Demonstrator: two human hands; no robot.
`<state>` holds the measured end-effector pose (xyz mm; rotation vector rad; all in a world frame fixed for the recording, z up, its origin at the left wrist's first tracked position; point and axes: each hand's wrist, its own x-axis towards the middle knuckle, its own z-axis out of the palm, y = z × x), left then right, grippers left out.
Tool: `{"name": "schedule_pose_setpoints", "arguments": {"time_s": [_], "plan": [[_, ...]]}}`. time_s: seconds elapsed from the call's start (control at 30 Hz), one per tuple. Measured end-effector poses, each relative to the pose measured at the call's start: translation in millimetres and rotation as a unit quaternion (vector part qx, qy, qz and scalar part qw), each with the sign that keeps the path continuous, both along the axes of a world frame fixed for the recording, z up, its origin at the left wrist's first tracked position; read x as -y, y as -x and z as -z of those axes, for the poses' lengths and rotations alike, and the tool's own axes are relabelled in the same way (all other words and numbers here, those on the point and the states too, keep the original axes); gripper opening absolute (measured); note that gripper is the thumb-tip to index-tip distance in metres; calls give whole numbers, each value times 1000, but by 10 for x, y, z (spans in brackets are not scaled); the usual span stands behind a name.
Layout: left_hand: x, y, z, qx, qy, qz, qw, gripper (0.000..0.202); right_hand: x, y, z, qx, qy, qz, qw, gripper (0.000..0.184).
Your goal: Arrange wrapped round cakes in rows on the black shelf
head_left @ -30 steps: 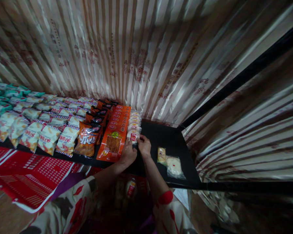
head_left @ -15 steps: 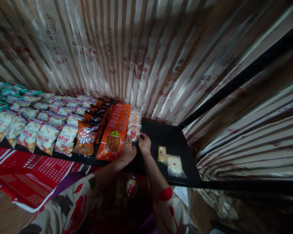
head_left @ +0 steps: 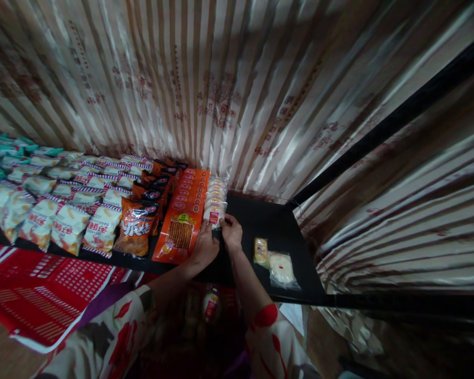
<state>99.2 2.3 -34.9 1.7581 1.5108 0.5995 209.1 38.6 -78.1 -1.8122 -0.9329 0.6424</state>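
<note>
Head view: the left hand (head_left: pixel 205 247) and right hand (head_left: pixel 232 234) sit close together, fingers bunched narrow at the near corners of the front packet (head_left: pixel 214 216); whether either pinches it or merely steadies it, I cannot tell. That packet lies at 12 o'clock from the hands, at the near end of a row of white packets (head_left: pixel 216 190). It looks light, with a slick, floppy clear wrapper; the pale contents seem stiffer and could well crack under pressure. The side edges look the safest hold, one hand each side, without squeezing the middle.

Orange packs (head_left: pixel 181 202) lie just beside the row, at 10 o'clock; brown bags (head_left: pixel 136 226) stand at 9. A yellow packet (head_left: pixel 260 251) and a flat white packet (head_left: pixel 282 269) touch between 3 and 4 o'clock on the black shelf (head_left: pixel 256 210). Farther out, a red basket (head_left: pixel 43 289) sits toward 8 and a striped curtain (head_left: pixel 237 105) hangs at 12.
</note>
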Motion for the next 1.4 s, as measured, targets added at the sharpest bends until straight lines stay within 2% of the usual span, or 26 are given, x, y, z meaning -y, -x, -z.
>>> {"name": "schedule_pose_setpoints", "arguments": {"time_s": [0.17,0.6,0.73,1.17,1.4], "plan": [[11,0,-18,1,-6,6,1000,55,-10,10,-13,4,13,3,1000,29],[-13,-14,76,7,-36,13,999,57,35,65,-181,37,66,-1,997,30],[3,-8,56,-5,-40,18,999,56,50,80,-182,61,57,-3,997,33],[-22,4,14,-52,-52,37,997,58,64,135,-217,148,104,-12,983,39],[-8,20,11,-55,-70,43,995,60,83,139,-196,165,83,-14,983,42]]}}
